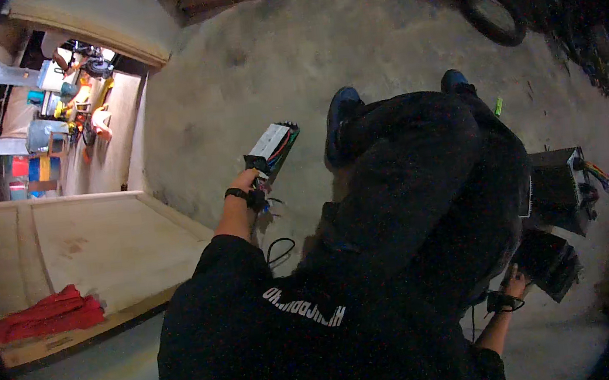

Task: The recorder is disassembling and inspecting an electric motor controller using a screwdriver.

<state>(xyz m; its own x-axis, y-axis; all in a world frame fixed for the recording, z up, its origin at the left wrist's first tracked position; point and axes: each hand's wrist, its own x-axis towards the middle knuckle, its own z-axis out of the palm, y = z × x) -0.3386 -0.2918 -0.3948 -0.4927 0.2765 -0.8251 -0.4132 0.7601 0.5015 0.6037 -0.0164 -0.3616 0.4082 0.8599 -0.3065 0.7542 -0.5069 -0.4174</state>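
My left hand (246, 180) is closed round the near end of a flat electronic unit (270, 142) with a white label and red, green and black wires. More loose wires (267, 203) hang below that hand. Down on the right, my right hand (514, 282) grips the edge of a black box (547, 262); part of its fingers is in shadow. Just beyond that box stands a larger black metal unit (558, 185), with a bundle of coloured wires (598, 175) coming out of its right side.
My bent legs in dark trousers (413, 164) fill the middle, over a concrete floor (233, 79). A bicycle tyre (491, 11) lies far right, and a small green piece (498, 106) nearer. At left are a wooden door panel (102, 241), a red cloth (47, 315) and a cluttered doorway.
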